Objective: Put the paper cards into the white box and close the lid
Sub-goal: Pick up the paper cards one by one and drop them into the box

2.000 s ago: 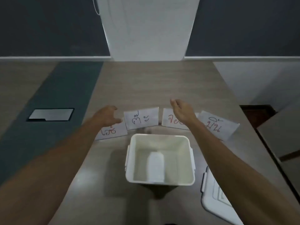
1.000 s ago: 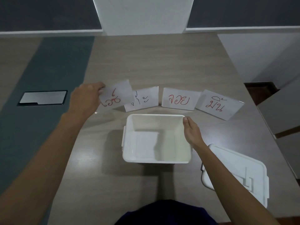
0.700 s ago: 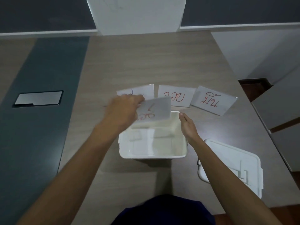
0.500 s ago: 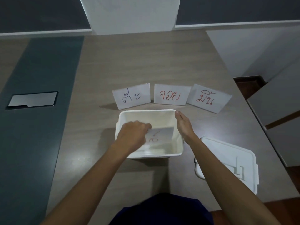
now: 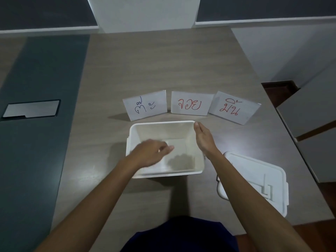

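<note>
The white box [image 5: 161, 123] stands lidless on the wooden table in front of me. My left hand [image 5: 151, 153] hovers over its left half, blurred, fingers loosely apart and holding nothing. A pale card [image 5: 179, 145] lies on the box's floor. My right hand [image 5: 204, 138] rests flat against the box's right rim, fingers straight. Three paper cards stand in a row just behind the box: one with blue writing [image 5: 147, 106], one with red writing [image 5: 190, 106], another with red writing [image 5: 233, 108]. The white lid [image 5: 254, 180] lies on the table to the right of the box.
A dark green strip runs down the table's left side with a grey inset plate [image 5: 31, 110] in it. The table's right edge [image 5: 283, 135] drops to a brown floor and white cabinets [image 5: 312, 110]. A white pillar [image 5: 143, 11] stands behind the table.
My left hand picked up the leftmost card, carried it over the box and let it go inside. My right hand moved onto the box's right rim and stays there.
</note>
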